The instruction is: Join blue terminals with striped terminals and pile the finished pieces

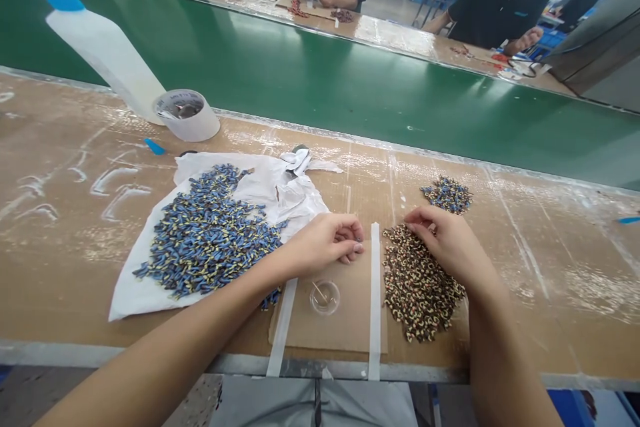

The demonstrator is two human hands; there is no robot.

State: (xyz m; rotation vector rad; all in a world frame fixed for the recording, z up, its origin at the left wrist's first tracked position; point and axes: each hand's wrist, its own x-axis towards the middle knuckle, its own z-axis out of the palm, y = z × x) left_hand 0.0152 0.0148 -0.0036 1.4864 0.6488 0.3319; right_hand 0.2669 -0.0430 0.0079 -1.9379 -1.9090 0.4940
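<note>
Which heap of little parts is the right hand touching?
The dark brown heap, under the right hand. The big blue heap lies on white plastic at left; the small heap sits farther back.

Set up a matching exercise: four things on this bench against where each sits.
1 heap of small blue parts
2 heap of small brown-and-cream parts
3 small clear round dish
4 roll of white tape

A on the brown cardboard sheet
B beside the white squeeze bottle
C on the white plastic sheet
D touched by the right hand

Pairs: 1-C, 2-D, 3-A, 4-B
</note>
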